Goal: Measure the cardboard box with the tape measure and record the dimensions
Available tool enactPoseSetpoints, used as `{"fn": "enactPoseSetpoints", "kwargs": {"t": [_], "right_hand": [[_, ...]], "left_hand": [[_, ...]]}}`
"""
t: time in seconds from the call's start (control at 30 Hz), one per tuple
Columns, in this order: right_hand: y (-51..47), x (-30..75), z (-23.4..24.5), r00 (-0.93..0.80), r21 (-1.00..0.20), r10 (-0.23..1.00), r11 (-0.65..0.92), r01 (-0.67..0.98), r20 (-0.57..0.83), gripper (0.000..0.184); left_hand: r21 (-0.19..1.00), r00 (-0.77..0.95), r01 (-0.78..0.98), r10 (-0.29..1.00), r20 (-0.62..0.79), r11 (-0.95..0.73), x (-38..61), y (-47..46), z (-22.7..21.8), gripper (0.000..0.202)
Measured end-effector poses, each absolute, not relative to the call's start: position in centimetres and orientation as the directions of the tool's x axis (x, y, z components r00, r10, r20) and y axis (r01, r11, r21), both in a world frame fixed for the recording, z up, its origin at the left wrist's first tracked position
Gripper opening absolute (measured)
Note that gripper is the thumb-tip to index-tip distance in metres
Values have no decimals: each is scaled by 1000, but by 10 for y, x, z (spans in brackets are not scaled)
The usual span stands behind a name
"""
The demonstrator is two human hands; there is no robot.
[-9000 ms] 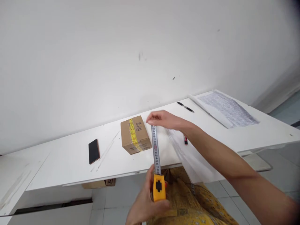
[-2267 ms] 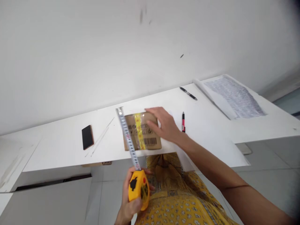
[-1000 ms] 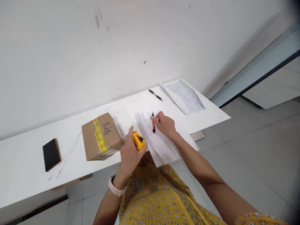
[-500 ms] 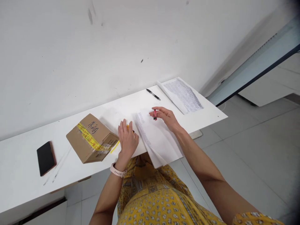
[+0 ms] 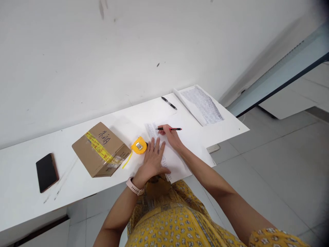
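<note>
The right hand [image 5: 168, 133] pinches the red-and-black pen [image 5: 176, 129], tip at the marked sheet [image 5: 178, 163], a writing hold. The left hand [image 5: 153, 161] lies spread, gripping nothing, presumably steadying the sheet. The tape measure [image 5: 139, 145] rests on the worktop [image 5: 23, 199] beside the box [image 5: 101, 147].

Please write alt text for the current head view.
A person's right grip holds a red pen at the paper; the left grip rests on it. Left of them on the white table are a yellow tape measure, a cardboard box and phone.
</note>
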State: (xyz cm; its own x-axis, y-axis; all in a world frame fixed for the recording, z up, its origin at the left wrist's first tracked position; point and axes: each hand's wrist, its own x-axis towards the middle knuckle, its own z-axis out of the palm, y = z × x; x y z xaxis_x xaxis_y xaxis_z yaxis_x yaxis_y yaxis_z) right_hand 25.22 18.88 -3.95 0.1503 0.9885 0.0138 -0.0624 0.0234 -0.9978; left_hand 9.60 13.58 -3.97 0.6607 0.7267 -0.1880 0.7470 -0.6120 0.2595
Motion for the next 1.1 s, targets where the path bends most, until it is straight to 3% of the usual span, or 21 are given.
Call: {"fn": "enactPoseSetpoints", "kwargs": {"t": [0.23, 0.47, 1.1], "right_hand": [[189, 257, -53, 127, -983, 988, 66, 169, 88, 15], [190, 255, -56, 177, -980, 978, 77, 185, 110, 28], [189, 254, -54, 138, -960, 986, 53, 274, 94, 24]], "left_hand": [[357, 638, 736, 766, -80, -576, 98, 132, -43, 120], [349, 620, 750, 781, -75, -562, 101, 130, -45, 123], [411, 619, 721, 785, -19, -558, 99, 129, -48, 119]]}}
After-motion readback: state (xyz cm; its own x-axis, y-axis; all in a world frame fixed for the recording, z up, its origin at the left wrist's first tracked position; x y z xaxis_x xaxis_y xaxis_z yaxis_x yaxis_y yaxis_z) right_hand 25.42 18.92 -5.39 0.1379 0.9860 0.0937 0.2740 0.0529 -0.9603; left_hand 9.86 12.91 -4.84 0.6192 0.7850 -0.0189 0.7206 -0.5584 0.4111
